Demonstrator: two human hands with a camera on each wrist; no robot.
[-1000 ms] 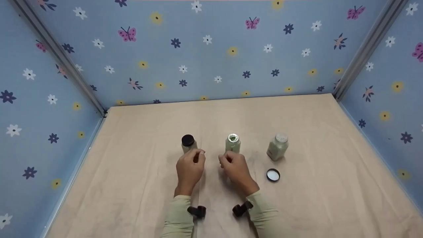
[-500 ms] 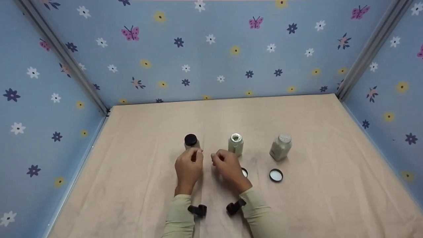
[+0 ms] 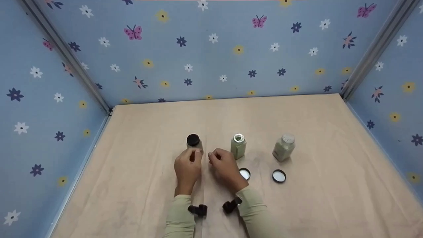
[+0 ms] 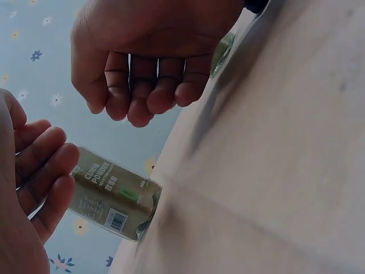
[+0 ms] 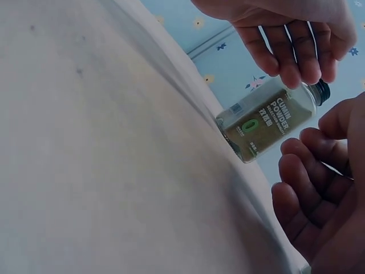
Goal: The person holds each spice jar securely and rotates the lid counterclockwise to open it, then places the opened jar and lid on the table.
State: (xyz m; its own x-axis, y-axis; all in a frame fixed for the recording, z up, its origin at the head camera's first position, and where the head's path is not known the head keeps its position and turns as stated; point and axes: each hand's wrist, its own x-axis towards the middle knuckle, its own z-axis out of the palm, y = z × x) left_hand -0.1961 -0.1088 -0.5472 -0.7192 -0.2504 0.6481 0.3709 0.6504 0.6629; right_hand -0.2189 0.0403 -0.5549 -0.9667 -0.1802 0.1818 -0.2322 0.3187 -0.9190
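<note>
Hovering close together near the middle of the bench [image 3: 132, 185], both hands sit just in front of the black-capped cumin powder jar [image 3: 193, 142]. The left hand [image 3: 187, 168] has its fingers loosely curled, tips close to the jar's glass; I cannot tell whether they touch it, and the wrist views show a gap between fingers and jar, with nothing held. The right hand [image 3: 225, 167] is likewise loosely curled and holding nothing, its fingertips pointing toward the left hand and the jar. To the right stands an uncapped spice jar [image 3: 238, 145] with a bright open mouth, and further toward the bench's right edge a third jar with a shaker top [image 3: 284, 146]. Two black lids lie upturned in front of them: one lid [image 3: 245, 173] just beside the right wrist, the other lid [image 3: 279, 176] before the shaker jar. Compared with a second ago, the right hand has drifted left, away from the uncapped jar, uncovering the nearer lid; the left hand has barely moved.
</note>
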